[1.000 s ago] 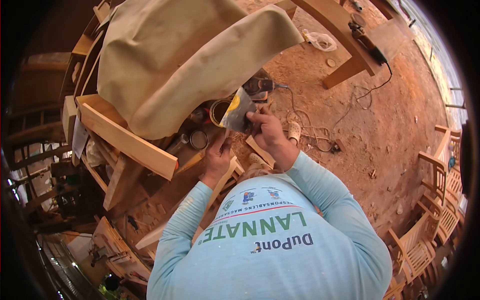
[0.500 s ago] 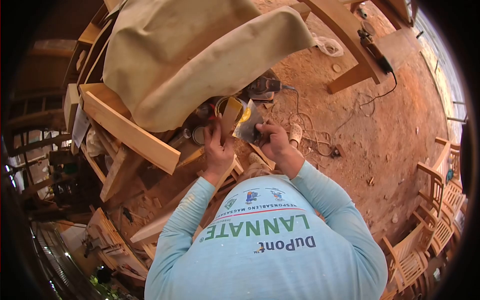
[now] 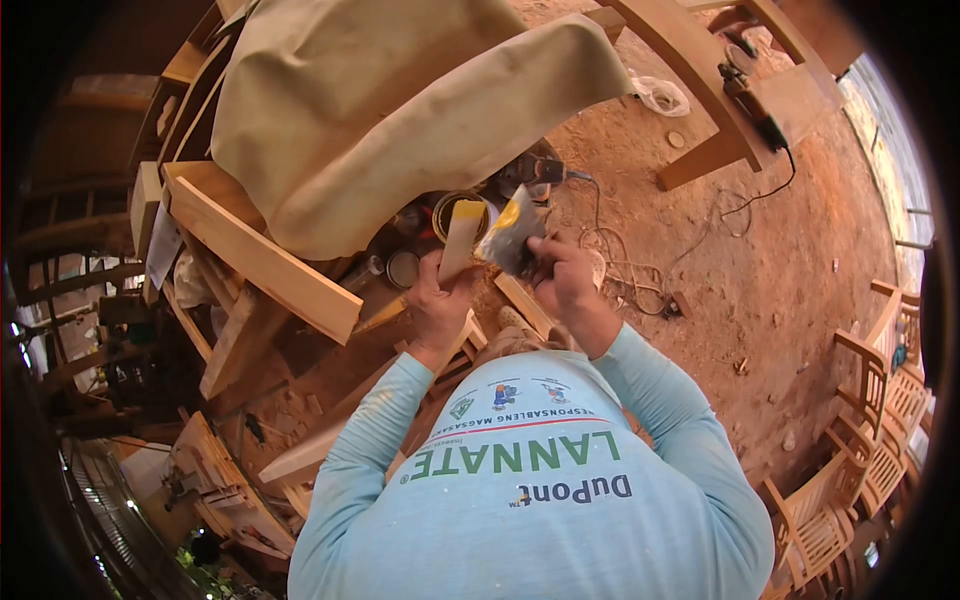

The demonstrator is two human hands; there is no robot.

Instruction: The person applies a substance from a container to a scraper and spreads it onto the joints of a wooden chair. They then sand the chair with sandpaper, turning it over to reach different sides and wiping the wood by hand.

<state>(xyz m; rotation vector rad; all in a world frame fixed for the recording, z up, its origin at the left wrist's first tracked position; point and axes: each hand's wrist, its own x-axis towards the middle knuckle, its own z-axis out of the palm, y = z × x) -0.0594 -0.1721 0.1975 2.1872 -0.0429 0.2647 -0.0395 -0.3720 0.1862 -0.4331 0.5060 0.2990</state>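
Observation:
My left hand is closed around a flat pale strip, with yellow paste on its far end. Pinched in my right hand is a thin grey metal scraper plate, which carries a smear of yellow putty near its left edge. Strip and plate are close together, a narrow gap between them. Just beyond the strip, an open can with yellow around its inside is partly covered. A smaller round tin stands beside my left hand.
A tan sheet drapes over furniture ahead. A wooden board slants at left. Behind the can lies a corded power tool, its cable looped on the dirt floor. Another tool rests on curved wood; wooden chairs line the right.
The scraper plate has moved right and tilted, away from the strip. My left hand has lowered slightly, and the strip's face shows more fully with yellow at its tip.

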